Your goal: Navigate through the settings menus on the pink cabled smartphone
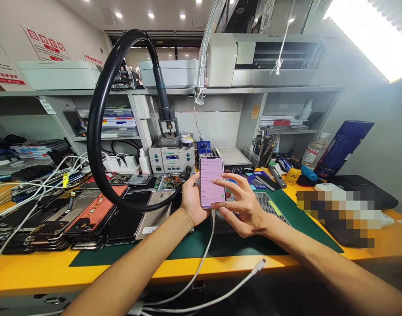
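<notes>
A smartphone (209, 186) with a lit pinkish screen stands tilted up in my left hand (191, 195), which wraps round its left side and back. The screen shows lines of text, too small to read, and a green switch near the bottom right. My right hand (242, 204) is over the right side of the phone, fingers spread, fingertips at or just above the glass; I cannot tell whether they touch. A white charging cable (211, 239) runs into the phone's bottom edge. Below my hands lies a green mat (187, 248).
Stacked phone screens (98, 206) and a gold phone (157, 206) lie to the left. Behind them stands a hot air station (172, 158) with a looping black hose (97, 131). A loose white cable (233, 289) crosses the front edge. Bottles (316, 149) stand at the right.
</notes>
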The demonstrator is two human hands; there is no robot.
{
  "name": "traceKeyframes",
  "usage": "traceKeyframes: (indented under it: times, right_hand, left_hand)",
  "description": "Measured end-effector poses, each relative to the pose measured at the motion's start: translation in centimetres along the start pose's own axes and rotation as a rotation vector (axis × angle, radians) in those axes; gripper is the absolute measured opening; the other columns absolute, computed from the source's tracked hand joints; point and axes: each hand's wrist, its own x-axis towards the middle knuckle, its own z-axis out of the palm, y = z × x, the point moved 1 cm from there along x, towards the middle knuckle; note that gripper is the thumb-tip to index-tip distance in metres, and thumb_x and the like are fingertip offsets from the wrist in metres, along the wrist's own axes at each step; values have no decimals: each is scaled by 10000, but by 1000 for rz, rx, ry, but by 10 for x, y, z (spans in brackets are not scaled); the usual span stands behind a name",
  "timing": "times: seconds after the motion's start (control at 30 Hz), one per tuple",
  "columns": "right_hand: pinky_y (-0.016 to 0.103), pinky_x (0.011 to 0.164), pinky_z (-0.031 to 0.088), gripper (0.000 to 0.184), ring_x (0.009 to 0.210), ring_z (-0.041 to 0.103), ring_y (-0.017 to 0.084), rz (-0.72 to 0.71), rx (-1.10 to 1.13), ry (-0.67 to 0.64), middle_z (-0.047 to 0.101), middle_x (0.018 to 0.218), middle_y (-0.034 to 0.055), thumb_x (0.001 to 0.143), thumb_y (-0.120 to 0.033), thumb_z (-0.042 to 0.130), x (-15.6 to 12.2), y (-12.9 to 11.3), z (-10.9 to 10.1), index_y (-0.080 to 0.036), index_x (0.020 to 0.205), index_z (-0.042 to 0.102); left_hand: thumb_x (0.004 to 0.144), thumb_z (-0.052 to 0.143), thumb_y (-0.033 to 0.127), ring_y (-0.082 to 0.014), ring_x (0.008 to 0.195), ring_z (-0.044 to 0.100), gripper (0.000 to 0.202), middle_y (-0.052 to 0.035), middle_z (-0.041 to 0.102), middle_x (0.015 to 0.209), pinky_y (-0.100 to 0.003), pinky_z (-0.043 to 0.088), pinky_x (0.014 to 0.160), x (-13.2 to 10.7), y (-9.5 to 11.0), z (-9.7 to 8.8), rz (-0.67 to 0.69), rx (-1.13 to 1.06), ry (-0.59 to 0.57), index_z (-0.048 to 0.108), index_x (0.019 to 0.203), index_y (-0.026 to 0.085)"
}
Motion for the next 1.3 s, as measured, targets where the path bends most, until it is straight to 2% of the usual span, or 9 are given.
traceKeyframes:
  times: [0.47,0.67,0.93,1.3]
  right_hand:
    - [590,1090,481,284,1361,481,331,183,-120,111,600,1417,128,961,-199,577,0,6,9,-260,1146,783]
    - [588,1085,486,291,1341,491,326,212,-125,112,599,1396,131,976,-210,561,2,6,9,-267,1166,774]
    - [600,1093,472,287,1347,486,327,237,-111,101,589,1401,122,981,-222,548,2,6,8,-282,1145,776]
    - [612,1116,434,341,1374,444,338,275,-104,54,536,1448,118,998,-257,499,0,9,7,-290,1245,733]
  left_hand:
    - [1005,401,459,-328,952,742,564,-196,764,1058,-438,575,860,-1,-1,3,-26,21,-70,703,1276,66]
    - [1010,431,443,-316,939,742,531,-187,772,1020,-426,581,860,-1,-1,3,-2,-5,9,706,1246,54]
    - [998,449,433,-318,927,742,513,-185,773,1000,-433,584,851,0,-2,1,-5,-10,-2,716,1225,59]
    - [1002,442,435,-305,888,741,523,-178,771,996,-423,581,834,-2,-1,4,-20,6,3,707,1257,63]
